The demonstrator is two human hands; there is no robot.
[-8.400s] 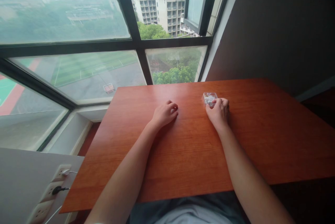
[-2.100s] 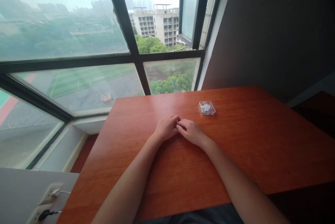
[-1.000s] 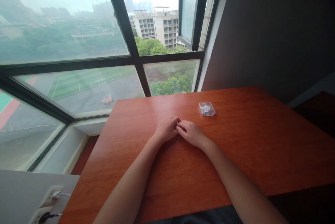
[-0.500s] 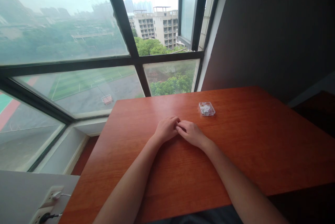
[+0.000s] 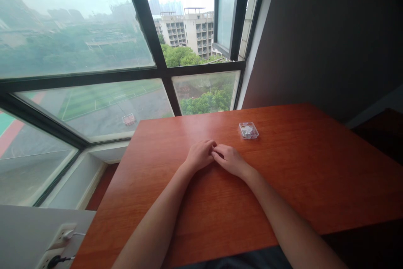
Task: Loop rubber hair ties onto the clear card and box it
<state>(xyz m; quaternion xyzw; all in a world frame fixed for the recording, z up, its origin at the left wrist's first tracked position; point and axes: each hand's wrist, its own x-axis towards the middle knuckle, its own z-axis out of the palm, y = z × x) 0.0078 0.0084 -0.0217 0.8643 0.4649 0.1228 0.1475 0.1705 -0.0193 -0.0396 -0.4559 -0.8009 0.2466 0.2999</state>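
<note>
Both my hands rest together on the reddish-brown wooden table (image 5: 283, 168), their fingertips meeting. My left hand (image 5: 200, 154) is closed, its fingers curled toward the right one. My right hand (image 5: 229, 159) is closed as well, fingers bent against those of the left. No object shows in either hand, though the insides of the curled fingers are hidden. Just beyond my right hand, apart from it, lies a small clear plastic box (image 5: 248, 130) with whitish and greyish small things inside, too small to name.
A dark-framed window (image 5: 201, 69) borders the table's far and left sides, one pane standing open. A grey wall (image 5: 315, 42) rises at the right. Wall sockets (image 5: 64, 235) with plugged-in cables sit at the lower left, beside the table's left edge.
</note>
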